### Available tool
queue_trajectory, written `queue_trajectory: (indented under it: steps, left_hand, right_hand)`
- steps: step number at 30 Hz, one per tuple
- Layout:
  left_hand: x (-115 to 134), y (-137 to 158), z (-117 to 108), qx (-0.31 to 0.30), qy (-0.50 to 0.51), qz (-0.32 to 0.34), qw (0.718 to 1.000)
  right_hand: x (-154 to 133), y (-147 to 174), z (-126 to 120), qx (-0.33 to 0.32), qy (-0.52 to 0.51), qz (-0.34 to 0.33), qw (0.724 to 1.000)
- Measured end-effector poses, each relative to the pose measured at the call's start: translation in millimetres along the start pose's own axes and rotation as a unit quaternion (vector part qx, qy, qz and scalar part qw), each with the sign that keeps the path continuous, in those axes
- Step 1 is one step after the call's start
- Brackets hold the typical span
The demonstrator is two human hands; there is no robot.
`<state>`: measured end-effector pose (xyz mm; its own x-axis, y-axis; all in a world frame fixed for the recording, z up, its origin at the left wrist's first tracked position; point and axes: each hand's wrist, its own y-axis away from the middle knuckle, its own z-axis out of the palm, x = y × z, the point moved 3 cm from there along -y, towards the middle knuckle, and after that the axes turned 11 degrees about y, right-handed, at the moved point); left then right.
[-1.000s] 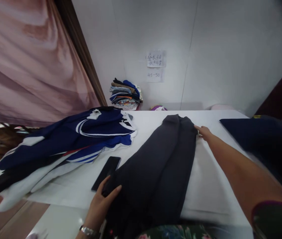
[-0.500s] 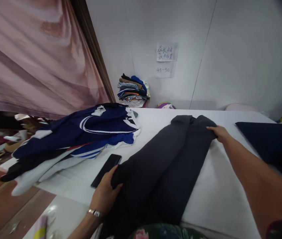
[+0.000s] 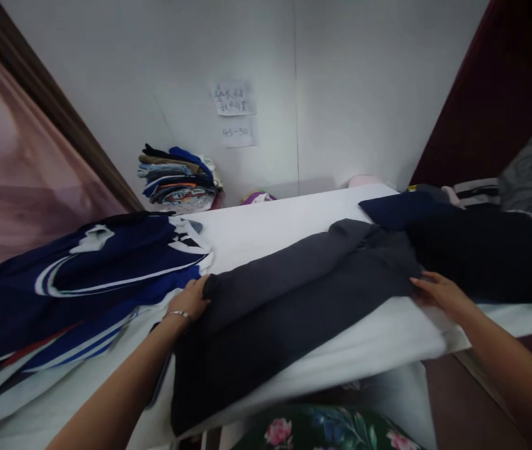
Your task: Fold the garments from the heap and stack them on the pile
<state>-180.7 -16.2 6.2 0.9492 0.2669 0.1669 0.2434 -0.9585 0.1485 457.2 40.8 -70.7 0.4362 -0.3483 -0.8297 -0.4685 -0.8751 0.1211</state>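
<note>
Garment (image 3: 289, 294) dark grey, long, creased; left grip (image 3: 189, 300), right grip (image 3: 444, 296) pinching opposite ends.

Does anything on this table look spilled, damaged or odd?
Nothing looks spilled or damaged. The blue clothes on the left lie in a loose, rumpled heap, untidy compared with the folded stack by the wall. The dark garment is at a slant across the white table.

The left forearm (image 3: 122, 378) hides most of what's probably a phone (image 3: 161, 374), the navy garment (image 3: 110, 270) runs off left, and here's the right hand (image 3: 442, 294), slightly blurred!
</note>
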Motion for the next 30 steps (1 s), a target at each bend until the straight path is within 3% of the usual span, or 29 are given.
queue_trajectory:
  steps: [3,6,9,12,15,19,24,27,30]
  left_hand:
    - [-5.5,-2.4,3.8,0.005,0.004,0.008,1.000]
    - [4.4,3.9,-5.8,0.087,-0.020,0.047,0.995]
    - [34.6,19.8,-7.6,0.143,0.002,0.177,0.974]
    - [67.8,38.8,10.3,0.086,0.038,0.298,0.950]
    - [84.4,48.3,29.6,0.044,0.029,0.309,0.950]
    - [82.2,48.6,36.3,0.028,0.009,0.274,0.961]
    - [77.3,60.9,36.5,0.029,-0.040,0.280,0.959]
    - [80.0,70.3,42.6,0.002,-0.065,0.289,0.955]
    - [80.3,73.9,45.5,-0.003,-0.066,0.286,0.956]
  right_hand:
    - [-27.4,-12.2,-8.2,0.050,0.092,-0.117,0.988]
    - [-74.3,-19.3,1.6,0.072,0.131,-0.273,0.951]
    - [-117.1,-21.7,31.5,0.059,0.199,-0.375,0.904]
    - [-145.6,-26.5,70.0,0.034,0.329,-0.446,0.831]
    - [-159.3,-36.9,95.8,0.002,0.421,-0.468,0.777]
    - [-162.6,-45.7,95.1,-0.020,0.445,-0.509,0.736]
    - [-131.0,-37.1,80.0,-0.078,0.476,-0.501,0.719]
    - [-112.2,-28.4,83.6,-0.114,0.500,-0.470,0.718]
    - [-110.8,-25.2,89.5,-0.116,0.518,-0.443,0.722]
